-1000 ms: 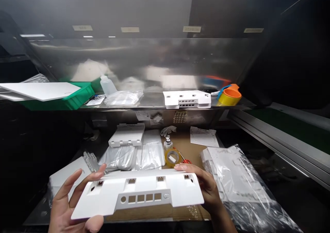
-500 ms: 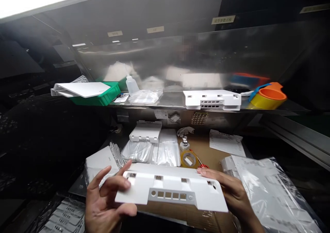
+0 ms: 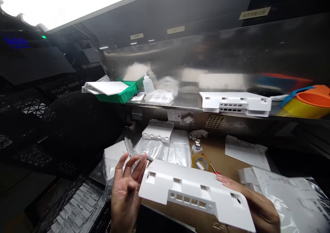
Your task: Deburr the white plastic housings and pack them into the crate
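Note:
A white plastic cover [image 3: 189, 172] with a grey strip of square port cutouts and one round hole is held up in front of me, its right end tilted down. Gripping that right end is my right hand [image 3: 257, 202], thumb hidden behind the part. My left hand [image 3: 126, 191] is open beside the left end, fingers raised and apart; whether it touches the edge I cannot tell. Behind the cover lie a roll of yellow tape [image 3: 200, 162], red-handled scissors [image 3: 216, 171] partly hidden, and a small metal-topped bottle [image 3: 197, 147].
Stacked white covers [image 3: 235, 102], a green bin [image 3: 123, 93], a squeeze bottle [image 3: 148, 84] and an orange-and-yellow container [image 3: 306, 104] stand on the shelf. Bagged white panels [image 3: 291, 195] lie at right, more bagged parts [image 3: 79, 205] at lower left. Clear bags [image 3: 177, 150] lie behind.
My left hand has come off the cover's left end, fingers now raised and apart. The cover's right end has dipped in my right hand. The view has turned left.

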Motion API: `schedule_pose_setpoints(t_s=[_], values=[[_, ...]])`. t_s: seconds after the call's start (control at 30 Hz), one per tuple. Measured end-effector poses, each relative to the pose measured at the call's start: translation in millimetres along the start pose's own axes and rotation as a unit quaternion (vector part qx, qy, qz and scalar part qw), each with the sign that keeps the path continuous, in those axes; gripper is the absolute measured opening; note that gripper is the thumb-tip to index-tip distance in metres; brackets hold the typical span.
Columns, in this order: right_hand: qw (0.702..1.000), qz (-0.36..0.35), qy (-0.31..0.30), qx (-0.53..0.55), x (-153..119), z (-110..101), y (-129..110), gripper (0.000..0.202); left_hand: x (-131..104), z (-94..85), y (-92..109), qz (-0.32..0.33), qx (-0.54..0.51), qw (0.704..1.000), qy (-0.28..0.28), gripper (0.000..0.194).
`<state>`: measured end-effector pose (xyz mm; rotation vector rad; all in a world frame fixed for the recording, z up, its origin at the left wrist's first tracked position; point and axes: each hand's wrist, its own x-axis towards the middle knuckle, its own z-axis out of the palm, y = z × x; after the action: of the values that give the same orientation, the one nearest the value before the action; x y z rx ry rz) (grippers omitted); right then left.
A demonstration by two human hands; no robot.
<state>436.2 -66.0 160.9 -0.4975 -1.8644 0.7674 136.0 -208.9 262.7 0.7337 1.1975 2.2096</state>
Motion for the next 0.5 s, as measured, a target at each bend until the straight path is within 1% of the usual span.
schedule_pose_setpoints(t_s=[0.03,0.07,0.1,0.13,0.17,0.2,0.23,0.27,0.3,0.33,0.37,0.43,0.5], values=[[1.000,0.002,0.001,-0.002,-2.1,-1.2,1.2,0.038,1.6,1.7,-0.3,-0.008,-0.009,1.000,0.023,0.064],[1.000,0.000,0.001,-0.002,-3.7,-2.2,1.9,0.038,4.0,2.9,-0.6,-0.042,-0.015,0.998,0.049,0.059],[1.000,-0.007,0.001,0.000,-4.8,-3.1,1.8,0.039,7.1,3.4,-1.0,-0.108,-0.021,0.992,0.068,0.057],[1.000,-0.016,0.003,0.002,-5.2,-3.8,1.1,0.039,10.4,3.1,-1.7,-0.201,-0.031,0.977,0.068,0.057],[1.000,-0.026,0.002,0.004,-5.0,-4.2,-0.2,0.039,13.7,2.1,-2.9,-0.303,-0.049,0.951,0.045,0.059],[0.999,-0.036,0.000,0.004,-4.3,-4.2,-2.0,0.039,16.4,0.6,-4.6,-0.393,-0.075,0.917,0.001,0.062],[0.999,-0.043,0.000,0.002,-3.3,-3.8,-4.0,0.038,18.4,-1.1,-6.8,-0.457,-0.107,0.881,-0.055,0.066],[0.999,-0.045,0.004,-0.002,-2.1,-3.0,-5.9,0.036,19.5,-2.5,-9.4,-0.491,-0.143,0.852,-0.110,0.068],[0.999,-0.039,0.013,-0.009,-1.1,-2.1,-7.5,0.034,19.6,-3.4,-12.0,-0.495,-0.177,0.837,-0.152,0.068],[0.999,-0.026,0.024,-0.016,-0.5,-1.2,-8.5,0.032,19.1,-3.5,-14.4,-0.478,-0.208,0.834,-0.180,0.067],[0.999,-0.004,0.043,-0.022,-0.5,-0.5,-8.6,0.031,18.2,-3.0,-16.4,-0.448,-0.233,0.841,-0.196,0.067],[0.993,0.075,0.083,-0.034,-3.0,-0.1,-6.3,0.038,16.1,-0.6,-18.5,-0.383,-0.265,0.861,-0.204,0.070],[0.983,0.159,0.092,-0.027,-8.3,-1.0,-2.5,0.047,15.1,1.9,-18.5,-0.348,-0.273,0.874,-0.204,0.071]])
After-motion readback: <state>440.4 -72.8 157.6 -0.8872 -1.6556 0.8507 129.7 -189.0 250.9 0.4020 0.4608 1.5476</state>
